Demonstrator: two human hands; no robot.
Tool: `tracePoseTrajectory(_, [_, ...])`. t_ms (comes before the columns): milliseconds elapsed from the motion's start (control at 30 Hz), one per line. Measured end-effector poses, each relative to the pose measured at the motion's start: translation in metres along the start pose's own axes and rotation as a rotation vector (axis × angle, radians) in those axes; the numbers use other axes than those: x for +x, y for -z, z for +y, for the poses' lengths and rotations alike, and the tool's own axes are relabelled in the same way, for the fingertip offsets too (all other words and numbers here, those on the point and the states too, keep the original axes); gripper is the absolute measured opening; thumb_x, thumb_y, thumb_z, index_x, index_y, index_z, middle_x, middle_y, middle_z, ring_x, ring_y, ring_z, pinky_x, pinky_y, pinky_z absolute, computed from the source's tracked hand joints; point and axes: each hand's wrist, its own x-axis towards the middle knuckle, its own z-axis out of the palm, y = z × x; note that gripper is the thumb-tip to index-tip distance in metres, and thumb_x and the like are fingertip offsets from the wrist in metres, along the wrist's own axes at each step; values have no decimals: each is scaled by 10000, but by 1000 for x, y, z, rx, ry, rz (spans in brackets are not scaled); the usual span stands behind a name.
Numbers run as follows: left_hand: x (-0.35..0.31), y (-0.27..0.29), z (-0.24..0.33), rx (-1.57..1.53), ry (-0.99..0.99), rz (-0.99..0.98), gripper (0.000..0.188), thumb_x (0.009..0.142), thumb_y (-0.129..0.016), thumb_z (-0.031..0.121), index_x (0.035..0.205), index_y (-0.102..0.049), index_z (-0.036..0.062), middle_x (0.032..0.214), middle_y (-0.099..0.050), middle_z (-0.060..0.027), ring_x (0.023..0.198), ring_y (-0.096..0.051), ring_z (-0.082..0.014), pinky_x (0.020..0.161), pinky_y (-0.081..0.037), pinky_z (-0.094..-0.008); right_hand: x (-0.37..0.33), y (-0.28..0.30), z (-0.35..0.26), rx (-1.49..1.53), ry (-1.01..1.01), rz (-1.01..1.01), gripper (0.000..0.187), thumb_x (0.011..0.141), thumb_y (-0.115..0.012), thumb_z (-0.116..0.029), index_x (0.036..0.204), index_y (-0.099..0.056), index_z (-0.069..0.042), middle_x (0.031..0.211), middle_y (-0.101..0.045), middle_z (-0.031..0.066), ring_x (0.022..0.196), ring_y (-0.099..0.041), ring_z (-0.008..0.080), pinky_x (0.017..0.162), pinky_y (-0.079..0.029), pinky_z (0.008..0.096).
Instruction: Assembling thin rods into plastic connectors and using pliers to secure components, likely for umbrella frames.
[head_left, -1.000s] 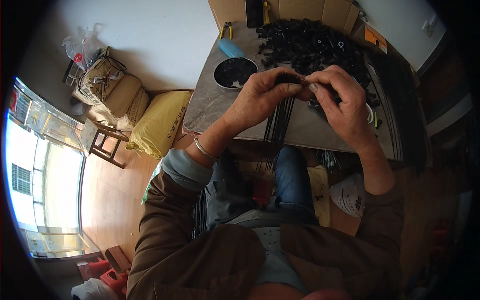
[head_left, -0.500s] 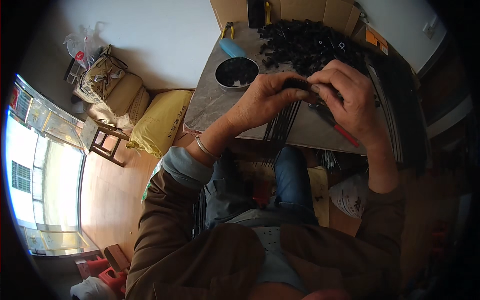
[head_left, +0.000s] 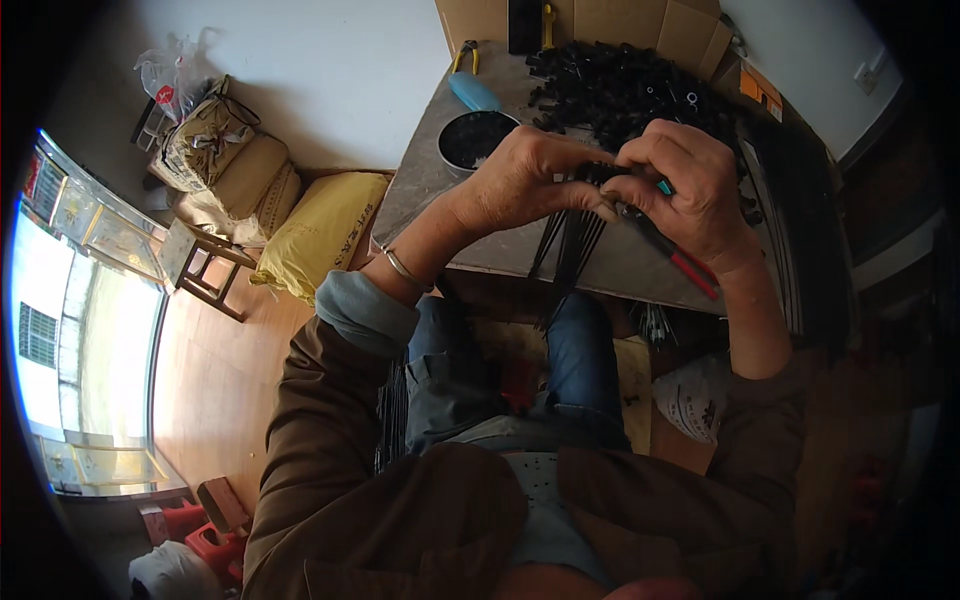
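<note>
Hands shifted slightly left, clasped together.

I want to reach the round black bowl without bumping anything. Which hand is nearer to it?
Left. The left hand sits just right of the bowl; the right hand lies farther right, beyond it.

A home workshop: grey worktable heaped with small black parts, cardboard boxes, pliers, stuffed sacks on the floor.
</note>
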Motion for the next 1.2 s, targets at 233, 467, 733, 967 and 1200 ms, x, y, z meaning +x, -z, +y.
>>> tracePoseTrajectory(233, [-1,2,-6,86,-80,69,460,660,-777,399,962,-700,60,808,-687,-111,698,-666,-269,603,-517,-321,5,0,0,-80,17,-51,260,646,-796,-191,756,-592,-71,690,-575,26,609,-587,205,531,-451,314])
tracePoseTrajectory(467, [-7,-4,-9,-44,1,80,440,665,-785,400,912,-700,46,734,-667,-114,651,-653,-266,575,-505,-315,-3,-14,-8,163,-160,24,209,708,-780,-103,773,-592,-38,679,-574,43,558,-585,160,487,-447,279])
tracePoseTrajectory(733, [-8,-9,-15,-69,-35,96,415,666,-789,392,876,-698,45,683,-642,-106,614,-635,-269,542,-482,-322,1,-9,-7,211,-160,-22,205,729,-770,-89,764,-577,-30,685,-570,44,555,-576,139,479,-445,264])
tracePoseTrajectory(967, [-6,-11,-9,-9,-111,141,432,668,-773,428,799,-668,31,623,-583,-103,559,-572,-282,518,-461,-323,3,-3,-12,159,-193,-79,221,741,-770,-123,753,-571,-29,679,-566,42,559,-573,120,483,-449,262])
tracePoseTrajectory(1200, [-8,-15,-22,18,-35,69,484,690,-748,451,668,-554,8,580,-524,-100,524,-532,-279,498,-436,-346,2,-13,-5,136,-153,-4,243,741,-773,-161,751,-565,-35,683,-573,48,566,-594,138,485,-458,270])
